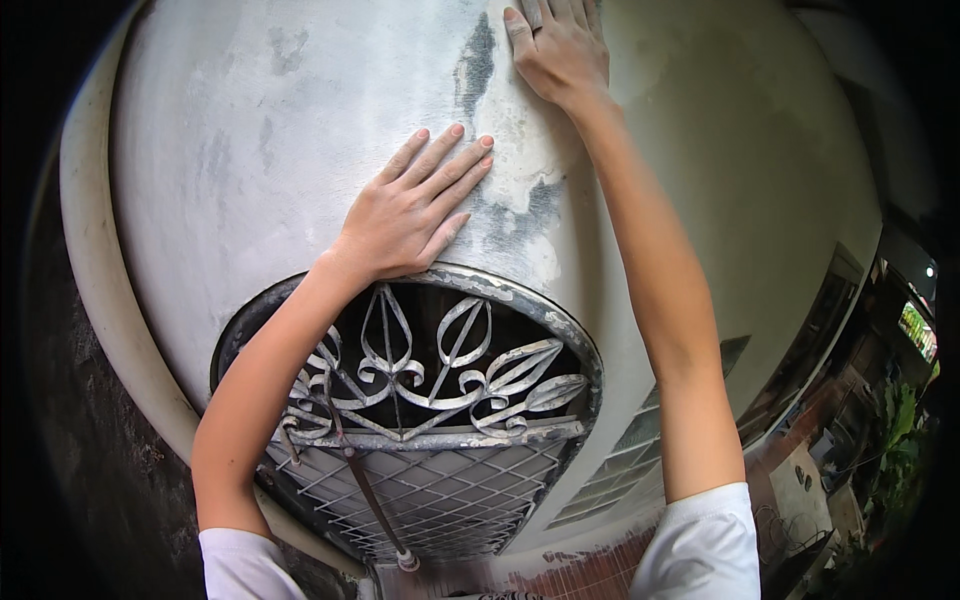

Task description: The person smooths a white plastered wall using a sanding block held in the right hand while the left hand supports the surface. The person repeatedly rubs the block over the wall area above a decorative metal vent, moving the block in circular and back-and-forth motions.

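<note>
Left grip [405,215] is laid out flat on a pale plastered wall [220,120], fingers apart and aimed up and to the right, thumb splayed out below them. Its heel sits right at the top edge of an arched frame [535,300]. Right grip [565,50] is higher up on the same wall, but the top of the view chops off most of its fingertips, so honestly can't tell if they're clamped on anything up there. You can see its thumb held off to the left, and both hands look kinda dusty around the fingers.

So yeah, the wall is right in front of the person, filling most of the view. It's pretty blotchy: one long dark grey patch [475,65] just left of the right hand, plus another grey patch [520,220] beside the left hand's thumb.

Under the arch there's leafy metal scrollwork [555,393], paint all worn, sitting above a crossbar [450,438]. Below that it's diamond lattice [430,490], with a thin rod [372,500] slanting down in front. Pale curved trim [85,200] runs down the left side, reddish tiles [585,580] are at the bottom, and some green leaves [900,420] poke in at far right.
</note>
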Motion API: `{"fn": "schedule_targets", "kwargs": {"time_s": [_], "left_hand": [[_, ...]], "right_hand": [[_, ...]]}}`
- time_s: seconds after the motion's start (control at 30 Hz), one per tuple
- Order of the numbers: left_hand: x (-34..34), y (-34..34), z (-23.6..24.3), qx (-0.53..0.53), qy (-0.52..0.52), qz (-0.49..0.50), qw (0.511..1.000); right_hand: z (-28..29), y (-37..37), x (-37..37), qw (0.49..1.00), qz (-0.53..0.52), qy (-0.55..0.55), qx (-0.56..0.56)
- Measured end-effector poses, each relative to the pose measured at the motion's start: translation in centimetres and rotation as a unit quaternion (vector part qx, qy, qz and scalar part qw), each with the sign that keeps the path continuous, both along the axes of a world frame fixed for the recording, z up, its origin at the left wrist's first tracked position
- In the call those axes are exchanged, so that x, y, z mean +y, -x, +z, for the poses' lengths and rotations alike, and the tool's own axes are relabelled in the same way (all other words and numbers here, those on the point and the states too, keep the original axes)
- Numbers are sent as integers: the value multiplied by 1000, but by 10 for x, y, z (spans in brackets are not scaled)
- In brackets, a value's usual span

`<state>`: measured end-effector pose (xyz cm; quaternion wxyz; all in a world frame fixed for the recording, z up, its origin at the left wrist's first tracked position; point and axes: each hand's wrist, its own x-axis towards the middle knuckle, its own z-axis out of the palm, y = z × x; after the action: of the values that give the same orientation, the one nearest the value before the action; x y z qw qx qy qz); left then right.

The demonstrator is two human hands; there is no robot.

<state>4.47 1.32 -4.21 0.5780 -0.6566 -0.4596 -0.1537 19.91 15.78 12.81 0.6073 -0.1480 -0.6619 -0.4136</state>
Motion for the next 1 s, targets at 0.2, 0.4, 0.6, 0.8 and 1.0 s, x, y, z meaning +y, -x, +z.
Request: {"fn": "schedule_targets", "kwargs": {"time_s": [0.2,0.4,0.6,0.8,1.0], "left_hand": [[10,-24,10,83,107,-24,991],[0,3,55,146,19,48,988],[8,10,92,93,-163,90,978],[15,-4,123,-38,-105,74,991],[25,-18,125,-59,-138,44,988]], "right_hand": [[24,-14,15,995,60,14,76],[-15,-23,16,992,85,-2,91],[-87,-34,21,994,101,23,17],[-181,-34,12,989,122,60,-63],[-236,-50,6,981,97,92,-140]]}}
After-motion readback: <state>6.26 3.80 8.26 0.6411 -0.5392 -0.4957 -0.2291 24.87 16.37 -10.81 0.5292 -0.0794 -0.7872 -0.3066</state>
